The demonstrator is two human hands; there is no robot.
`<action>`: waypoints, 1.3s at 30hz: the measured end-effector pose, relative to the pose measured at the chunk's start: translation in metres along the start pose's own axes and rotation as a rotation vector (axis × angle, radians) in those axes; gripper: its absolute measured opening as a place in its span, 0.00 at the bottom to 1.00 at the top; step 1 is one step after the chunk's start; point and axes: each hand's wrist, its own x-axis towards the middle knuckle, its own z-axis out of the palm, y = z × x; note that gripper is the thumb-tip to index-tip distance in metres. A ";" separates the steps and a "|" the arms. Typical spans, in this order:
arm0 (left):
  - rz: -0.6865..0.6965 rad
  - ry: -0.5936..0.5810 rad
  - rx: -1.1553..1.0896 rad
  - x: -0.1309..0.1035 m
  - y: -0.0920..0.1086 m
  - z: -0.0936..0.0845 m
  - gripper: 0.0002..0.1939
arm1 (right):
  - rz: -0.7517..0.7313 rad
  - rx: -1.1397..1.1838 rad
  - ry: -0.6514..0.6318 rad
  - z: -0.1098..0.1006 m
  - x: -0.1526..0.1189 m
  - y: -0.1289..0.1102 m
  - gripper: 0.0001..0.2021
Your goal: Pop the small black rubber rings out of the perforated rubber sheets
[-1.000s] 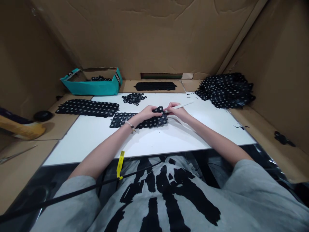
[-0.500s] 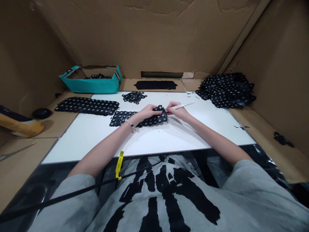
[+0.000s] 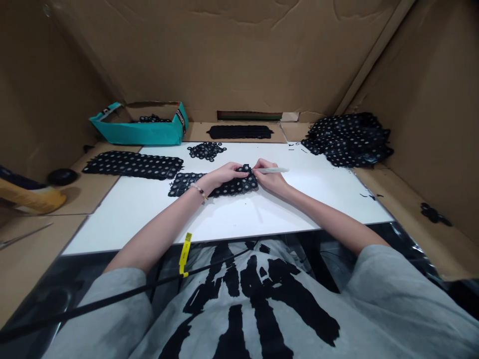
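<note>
My left hand (image 3: pixel 225 174) is closed on a black rubber sheet (image 3: pixel 235 188) dotted with rows of pale round holes. Its thumb presses on top, near the sheet's right end. Pinched in my right hand (image 3: pixel 271 178) is a slim white pen-shaped tool (image 3: pixel 276 170), its tip end against the sheet's right edge. I cannot make out the tip itself. Beyond my left hand lies a small pile of loose black rings (image 3: pixel 206 150). To the left rests another dotted black sheet (image 3: pixel 132 164).
A teal box (image 3: pixel 140 133) holding black rings stands back left. A black ribbed strip (image 3: pixel 240 132) lies at the back, and a heap of dotted sheets (image 3: pixel 346 139) back right. Tweezers (image 3: pixel 26 235) and a yellow bottle (image 3: pixel 32 194) are left. Cardboard walls (image 3: pixel 239 60) surround the white board (image 3: pixel 213 219).
My right hand has shifted slightly left, and the white tool has tilted lower, closer to level. My left hand keeps its hold on the sheet. The whole view has shifted slightly.
</note>
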 end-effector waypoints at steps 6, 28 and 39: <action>-0.018 -0.003 0.002 0.000 0.000 0.000 0.20 | 0.017 -0.004 -0.006 0.000 0.003 0.003 0.07; 0.181 0.159 0.243 0.007 -0.010 0.003 0.20 | 0.306 0.492 0.009 -0.004 0.014 0.005 0.07; 0.062 0.075 0.105 0.009 -0.015 0.002 0.24 | 0.106 0.201 -0.031 -0.006 0.007 0.004 0.07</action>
